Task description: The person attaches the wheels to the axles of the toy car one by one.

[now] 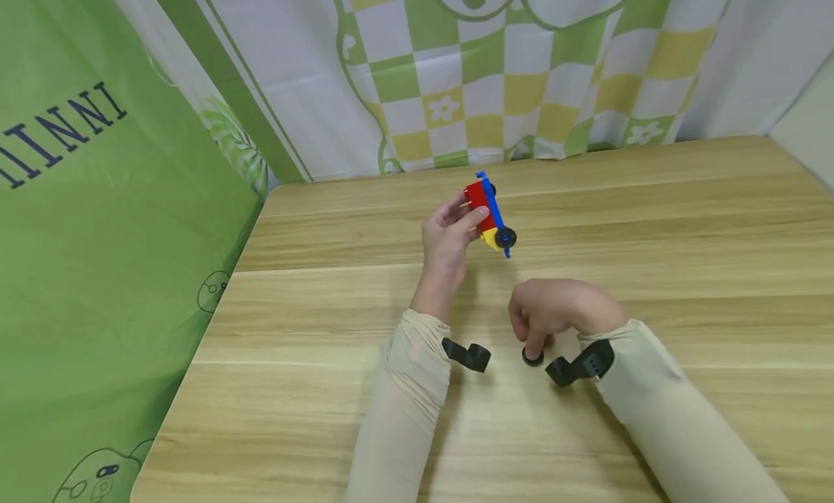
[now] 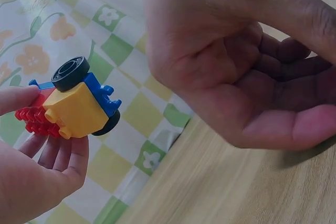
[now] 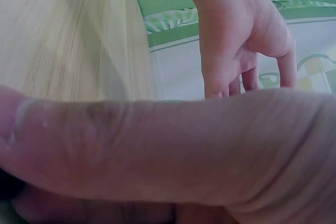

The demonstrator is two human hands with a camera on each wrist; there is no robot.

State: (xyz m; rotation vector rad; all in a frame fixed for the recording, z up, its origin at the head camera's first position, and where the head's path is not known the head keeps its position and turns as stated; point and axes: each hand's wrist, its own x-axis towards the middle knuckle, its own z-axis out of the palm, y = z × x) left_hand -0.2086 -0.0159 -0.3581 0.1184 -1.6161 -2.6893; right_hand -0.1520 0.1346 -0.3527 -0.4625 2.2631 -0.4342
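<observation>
While clamped across red bricks (image 1: 477,196) between thumb and fingers of left hand (image 1: 446,235), held toy car (image 1: 493,205) raised above wooden table (image 1: 313,300). Looked light, stiff, smooth enough to slip; likely to come apart at joins under hard squeezing. Judged best gripped by bricks, clear of wheels (image 1: 505,237). Farther right, showed small black tyre (image 1: 531,362) at tabletop, apparently pinched by thumb and curled fingers of right hand (image 1: 563,304). Seemed light, probably rubbery; best taken by rim.
</observation>
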